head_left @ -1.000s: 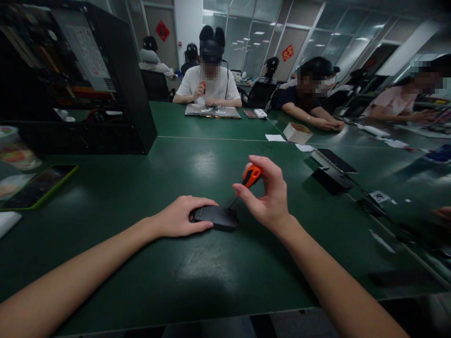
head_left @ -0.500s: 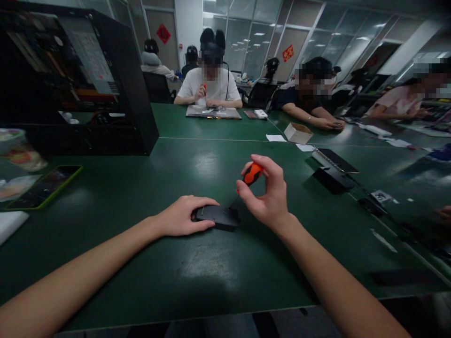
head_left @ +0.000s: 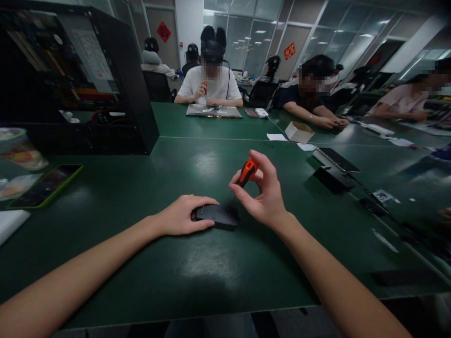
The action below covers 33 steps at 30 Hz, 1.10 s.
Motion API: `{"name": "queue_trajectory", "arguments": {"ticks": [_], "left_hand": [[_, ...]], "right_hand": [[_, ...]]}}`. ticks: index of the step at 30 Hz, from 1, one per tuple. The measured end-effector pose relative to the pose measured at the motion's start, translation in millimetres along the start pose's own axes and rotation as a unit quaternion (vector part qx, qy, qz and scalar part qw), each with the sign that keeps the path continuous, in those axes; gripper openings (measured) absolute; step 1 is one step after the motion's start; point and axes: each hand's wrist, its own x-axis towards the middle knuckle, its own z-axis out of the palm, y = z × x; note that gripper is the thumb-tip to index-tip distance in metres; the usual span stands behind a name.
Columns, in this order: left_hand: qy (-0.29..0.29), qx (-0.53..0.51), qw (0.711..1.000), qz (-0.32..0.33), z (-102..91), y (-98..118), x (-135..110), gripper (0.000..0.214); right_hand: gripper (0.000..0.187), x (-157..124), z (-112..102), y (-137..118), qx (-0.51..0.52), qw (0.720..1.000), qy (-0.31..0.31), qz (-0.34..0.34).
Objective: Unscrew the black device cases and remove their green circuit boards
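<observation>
A small black device (head_left: 220, 216), flat and rounded like an upturned computer mouse, lies on the green table (head_left: 197, 164). My left hand (head_left: 183, 216) grips its left end, fingers curled round it, pinning it down. My right hand (head_left: 262, 190) pinches the orange-and-black handle of a small screwdriver (head_left: 246, 172) between thumb and fingertips. The screwdriver's thin shaft slants down to the device's right end, where its tip is hidden.
A black open-sided computer case (head_left: 77, 80) stands at the back left. A phone in a green case (head_left: 45, 185) and snack cups (head_left: 19, 148) lie left. A black box (head_left: 331, 178), a phone (head_left: 338, 159) and a cardboard box (head_left: 299, 132) sit right. Several people work across the table.
My right hand has shifted slightly left and up, and the screwdriver handle has turned in my fingers and stands steeper. My left hand and the device have stayed put.
</observation>
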Motion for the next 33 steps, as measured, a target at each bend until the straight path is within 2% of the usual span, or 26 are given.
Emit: {"name": "queue_trajectory", "arguments": {"ticks": [7, 13, 17, 23, 27, 33], "left_hand": [[-0.007, -0.002, 1.000, 0.002, -1.1, 0.0, 0.3, 0.041], [-0.004, 0.008, 1.000, -0.004, 0.2, -0.8, -0.1, 0.043], [-0.005, 0.006, 1.000, -0.006, 0.7, -0.9, 0.0, 0.044], [-0.005, -0.002, 1.000, 0.004, 0.2, -0.6, -0.2, 0.042], [-0.004, 0.000, 1.000, 0.002, 0.5, -0.8, -0.5, 0.043], [-0.004, -0.006, 1.000, 0.004, 0.9, -0.8, 0.1, 0.043]], "right_hand": [[0.070, 0.0, -1.5, -2.5, 0.065, 0.994, -0.052, 0.064], [0.071, 0.8, -7.7, 1.9, -0.013, 1.000, -0.007, 0.012], [0.074, -0.3, -7.2, 3.8, -0.011, 1.000, 0.000, 0.016], [0.075, -1.2, -1.3, 1.2, 0.009, 0.999, -0.038, 0.004], [0.079, -1.5, -0.2, 3.3, -0.039, 0.999, -0.011, 0.003], [0.071, -2.6, -2.1, 4.7, -0.035, 0.999, 0.008, 0.014]]}}
